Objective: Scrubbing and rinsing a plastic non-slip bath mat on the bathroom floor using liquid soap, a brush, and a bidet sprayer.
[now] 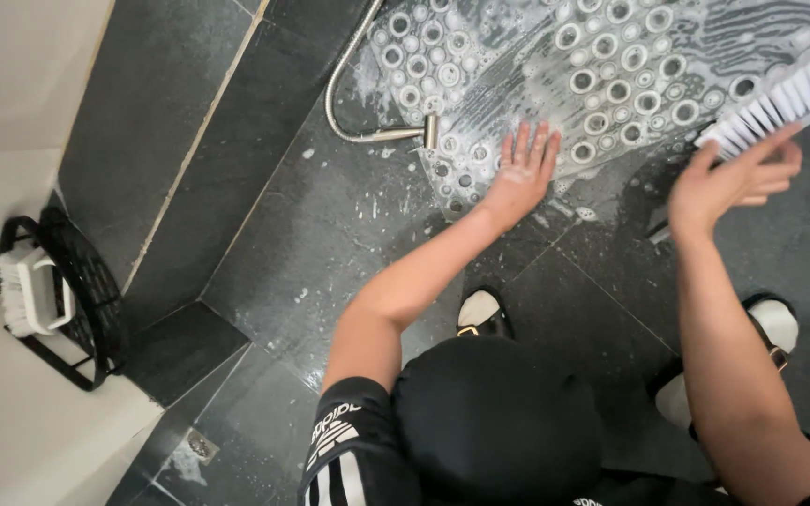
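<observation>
Lying flat on the dark tiled floor (330,234), soapy clear bath mat (602,75) with round suction cups; hovering tilted over its right edge, white-bristled scrub brush (785,98).

Single head view; looks steeply down at dark tiled floor (330,225); close range

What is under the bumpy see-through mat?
Under the soapy mat you can see dark floor tiles through it. Foam hides parts. The left hand presses its edge; the right hand holds a brush.
</observation>
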